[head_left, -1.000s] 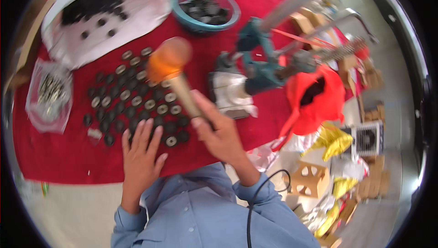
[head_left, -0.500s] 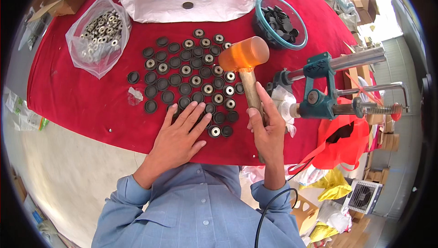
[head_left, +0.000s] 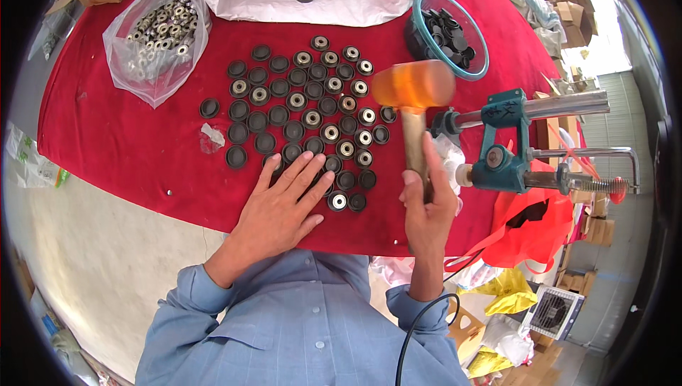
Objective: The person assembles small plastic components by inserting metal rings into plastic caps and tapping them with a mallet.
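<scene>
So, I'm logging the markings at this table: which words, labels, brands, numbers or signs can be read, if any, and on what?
Teal press: dark handwritten characters on its upper block; I don't copy written wording.
Clear plastic packaging at left: green print, too small to read.
Orange mallet: head blurred; no text readable.
Black caps: no lettering I can make out.

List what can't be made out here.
Head view:
Cylindrical orange mallet head: edges blurred.
Brown wooden handle: lower end hidden by right hand.
Round black caps: some covered by left hand.
White sheet: far edge cut off by picture top.
Silvery metal rings in clear plastic bag: too overlapped to count.
</scene>
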{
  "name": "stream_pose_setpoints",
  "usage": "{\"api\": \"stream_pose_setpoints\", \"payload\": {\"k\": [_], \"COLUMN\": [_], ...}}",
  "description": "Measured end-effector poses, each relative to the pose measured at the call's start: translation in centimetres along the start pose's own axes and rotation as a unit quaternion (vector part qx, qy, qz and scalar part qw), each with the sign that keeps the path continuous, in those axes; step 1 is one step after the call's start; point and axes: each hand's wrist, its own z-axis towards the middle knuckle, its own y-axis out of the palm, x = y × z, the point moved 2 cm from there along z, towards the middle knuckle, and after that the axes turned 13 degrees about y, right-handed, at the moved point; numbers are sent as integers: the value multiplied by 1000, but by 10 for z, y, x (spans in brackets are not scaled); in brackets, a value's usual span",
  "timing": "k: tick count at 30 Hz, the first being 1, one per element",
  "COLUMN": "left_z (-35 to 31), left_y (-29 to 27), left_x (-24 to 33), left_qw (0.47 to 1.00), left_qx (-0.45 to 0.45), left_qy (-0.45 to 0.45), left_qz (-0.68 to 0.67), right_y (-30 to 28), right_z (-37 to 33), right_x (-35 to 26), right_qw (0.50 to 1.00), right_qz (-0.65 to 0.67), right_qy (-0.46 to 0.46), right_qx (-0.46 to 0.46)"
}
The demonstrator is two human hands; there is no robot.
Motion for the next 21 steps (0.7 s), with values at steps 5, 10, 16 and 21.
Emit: {"api": "stream_pose_setpoints", "payload": {"k": [5, 10, 16, 21], "left_z": [2, 1, 0, 1], "left_y": [-2, 0, 1, 0], "left_x": [2, 1, 1, 2], "left_qw": [1000, 1000, 1000, 1000], "left_qx": [-2, 3, 0, -3], "left_qy": [15, 6, -2, 2], "left_qz": [19, 2, 7, 9], "right_y": [8, -1, -11, -1], "right_z": [-9, -4, -38, -40], "right_x": [14, 13, 8, 24], "right_qw": [995, 999, 1000, 998], "right_qz": [-89, -20, 14, -22], "right_qy": [-41, 38, -13, 42], "right_qx": [-9, -17, 5, -43]}}
